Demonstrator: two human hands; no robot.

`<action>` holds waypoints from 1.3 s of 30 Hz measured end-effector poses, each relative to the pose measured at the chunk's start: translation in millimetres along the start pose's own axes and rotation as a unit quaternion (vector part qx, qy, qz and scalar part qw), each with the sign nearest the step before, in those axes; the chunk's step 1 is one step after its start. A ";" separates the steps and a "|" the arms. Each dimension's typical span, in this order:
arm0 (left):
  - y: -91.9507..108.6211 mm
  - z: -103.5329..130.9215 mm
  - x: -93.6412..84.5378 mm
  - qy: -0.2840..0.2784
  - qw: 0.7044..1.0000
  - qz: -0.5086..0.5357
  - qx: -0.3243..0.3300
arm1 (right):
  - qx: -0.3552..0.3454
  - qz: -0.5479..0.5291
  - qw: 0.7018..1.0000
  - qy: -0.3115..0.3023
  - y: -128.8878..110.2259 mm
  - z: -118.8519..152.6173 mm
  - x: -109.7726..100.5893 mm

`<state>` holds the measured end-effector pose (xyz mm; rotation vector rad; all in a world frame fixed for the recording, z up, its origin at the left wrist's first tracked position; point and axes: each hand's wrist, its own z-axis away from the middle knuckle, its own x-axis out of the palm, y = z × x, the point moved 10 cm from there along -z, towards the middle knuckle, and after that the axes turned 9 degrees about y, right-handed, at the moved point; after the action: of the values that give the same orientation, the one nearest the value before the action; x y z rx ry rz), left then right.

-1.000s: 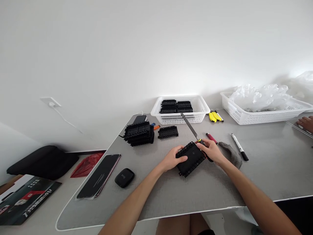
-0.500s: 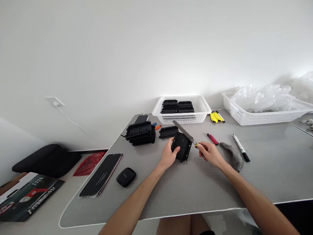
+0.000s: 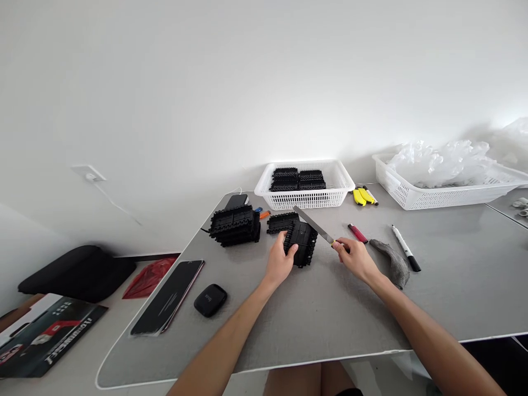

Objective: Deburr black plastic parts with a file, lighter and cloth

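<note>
In my left hand (image 3: 280,258) is a black plastic part (image 3: 302,242) with toothed edges, tilted above the table, my thumb on its face. My right hand (image 3: 353,256) is closed around the handle of a flat metal file (image 3: 313,224). The file's blade slants up and left, along the upper right edge of the part; whether it touches cannot be made out. Another such part (image 3: 280,222) lies just behind, and a stack of them (image 3: 234,224) stands to the left.
A white basket (image 3: 305,201) at the back holds several black parts. Another basket (image 3: 462,199) holds clear plastic bags. Yellow-handled tools (image 3: 363,196), a red lighter-like item (image 3: 357,233), a grey cloth (image 3: 391,261) and a marker (image 3: 406,247) lie right; a phone-like slab (image 3: 169,297) and black case (image 3: 210,300) lie left.
My left hand has shifted the black part slightly left, and a small gap to the file's blade shows more. My right hand keeps its grip on the file, nearly in place.
</note>
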<state>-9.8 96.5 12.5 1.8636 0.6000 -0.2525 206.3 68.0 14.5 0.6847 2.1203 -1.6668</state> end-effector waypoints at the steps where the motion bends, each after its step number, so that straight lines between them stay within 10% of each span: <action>1: 0.2 0.1 -0.7 -0.001 1.000 -0.006 -0.002 | -0.002 -0.007 1.000 -0.002 -0.7 0.2 -0.2; 39: 1.8 4.1 2.6 -0.010 1.000 0.009 -0.010 | -0.001 -0.059 0.997 -0.045 -2.7 0.9 6.3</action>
<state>-6.2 93.0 11.4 1.8446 0.5694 -0.2533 199.6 67.5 12.9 0.4830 2.1363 -1.7214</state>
